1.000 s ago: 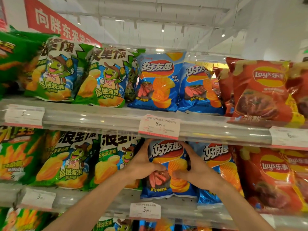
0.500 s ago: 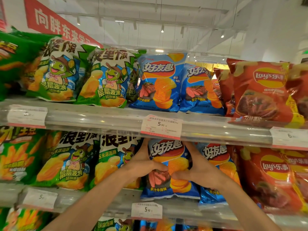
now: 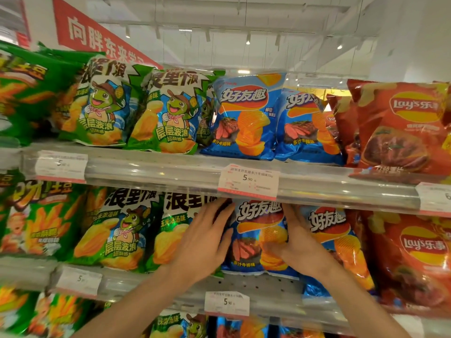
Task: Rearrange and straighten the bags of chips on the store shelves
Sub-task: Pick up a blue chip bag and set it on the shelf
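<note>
Blue chip bag point(image 3: 258, 240) upright on middle shelf point(image 3: 263, 286), under price tag point(image 3: 248, 181). Left hand point(image 3: 202, 242), earlier gripping bag's left edge, now lies flat with straight fingers point(image 3: 220, 215), overlapping green bag point(image 3: 175, 230) beside it. Right hand point(image 3: 299, 247) still grips bag's right edge, thumb on front. Store ceiling, red banner point(image 3: 97, 37) above.

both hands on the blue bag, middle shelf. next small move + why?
Probably nudge the blue bag back and square it. The left hand lies flat on its left edge, and the right hand holds its right side. The neighbouring blue bag leans and hangs over the shelf lip, so it likely comes next.
</note>
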